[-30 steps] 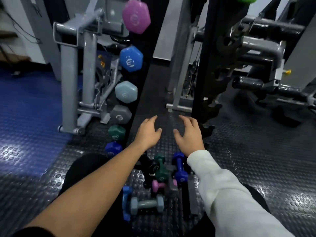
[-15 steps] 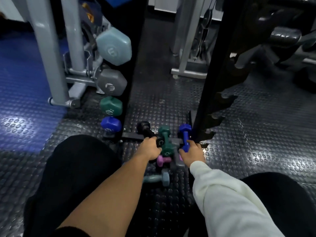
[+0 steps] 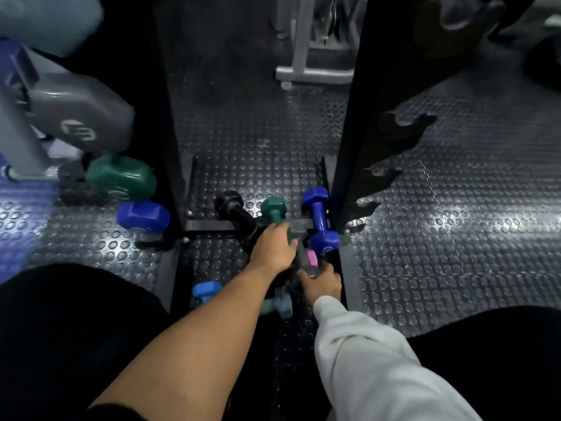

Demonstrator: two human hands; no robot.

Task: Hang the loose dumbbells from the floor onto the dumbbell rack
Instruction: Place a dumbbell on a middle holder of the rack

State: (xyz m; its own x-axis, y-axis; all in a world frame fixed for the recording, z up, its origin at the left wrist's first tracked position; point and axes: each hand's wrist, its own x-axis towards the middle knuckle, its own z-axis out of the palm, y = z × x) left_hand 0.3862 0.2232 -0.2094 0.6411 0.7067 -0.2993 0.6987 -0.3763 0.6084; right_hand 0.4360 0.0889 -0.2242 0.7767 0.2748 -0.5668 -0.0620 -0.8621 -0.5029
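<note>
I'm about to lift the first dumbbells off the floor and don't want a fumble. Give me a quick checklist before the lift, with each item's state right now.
1. Left hand grips the green dumbbell at its handle: ok.
2. Right hand has a firm hold on something in the pile: cannot tell; its fingers are hidden among the dumbbells by the pink dumbbell.
3. Green dumbbell free to lift: not ok; the black dumbbell lies against it.
4. Empty hooks on the right rack post: ok.
5. Blue dumbbell out of the hands' way: ok; it lies untouched beside the post.
</note>
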